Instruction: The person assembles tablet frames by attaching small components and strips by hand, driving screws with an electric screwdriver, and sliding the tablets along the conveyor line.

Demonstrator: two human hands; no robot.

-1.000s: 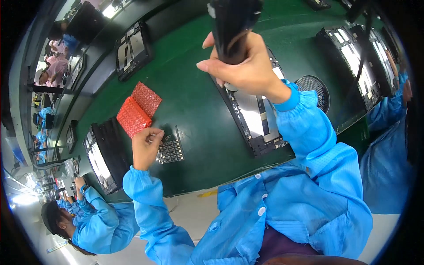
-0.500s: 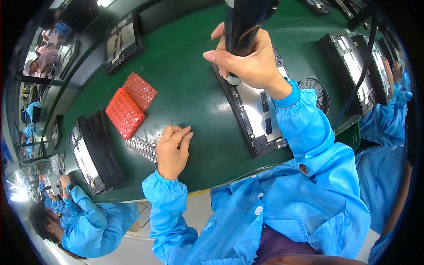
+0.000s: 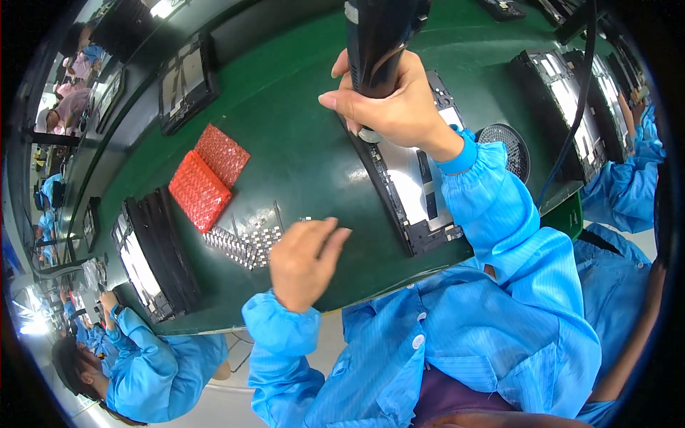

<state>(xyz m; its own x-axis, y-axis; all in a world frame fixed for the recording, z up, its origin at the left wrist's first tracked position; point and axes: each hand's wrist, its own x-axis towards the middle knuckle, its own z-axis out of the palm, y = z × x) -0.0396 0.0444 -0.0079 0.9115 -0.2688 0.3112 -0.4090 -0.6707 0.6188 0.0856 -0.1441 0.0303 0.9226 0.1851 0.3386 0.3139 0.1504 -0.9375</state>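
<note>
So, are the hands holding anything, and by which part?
The right hand grips a black tool around its lower body; whether the left hand holds anything is unclear.

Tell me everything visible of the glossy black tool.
The glossy black, roughly cylindrical tool, seemingly plastic, has a pale patch at upper left; the picture's edge cuts off its top. The bare right hand wraps its lower part. A silvery round piece below, probably its tip, shows over the flat, black-and-silver device; whether they touch is unclear.

One black handheld tool (image 3: 382,46); two red bubble-wrap pieces (image 3: 200,191) (image 3: 223,153); one round dish (image 3: 526,151).
</note>
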